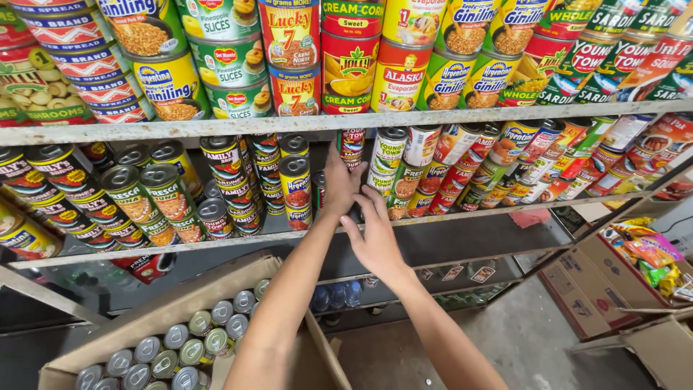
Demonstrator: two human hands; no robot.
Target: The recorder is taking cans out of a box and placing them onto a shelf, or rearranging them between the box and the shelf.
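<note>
A: Status on the hands?

B: Both are in the gap on the middle shelf (pixel 216 245). My left hand (pixel 339 186) is deeper in, fingers reaching up and back toward the red can (pixel 351 148) behind the front row. I can't tell if it's gripping; the fingertips are hidden. My right hand (pixel 375 242) is nearer me, fingers spread flat and loose, holding nothing, palm over the shelf edge.

A: Where's the can relative to the fingers?

B: Straight ahead and slightly above my left fingertips, upright, long axis vertical. Blue can stack (pixel 296 191) just to its left, green-and-red stack (pixel 393 177) to its right. Left hand is the closer one.

A: The box?

B: Carton (pixel 180 303) of cans sits below, under my left forearm.
</note>
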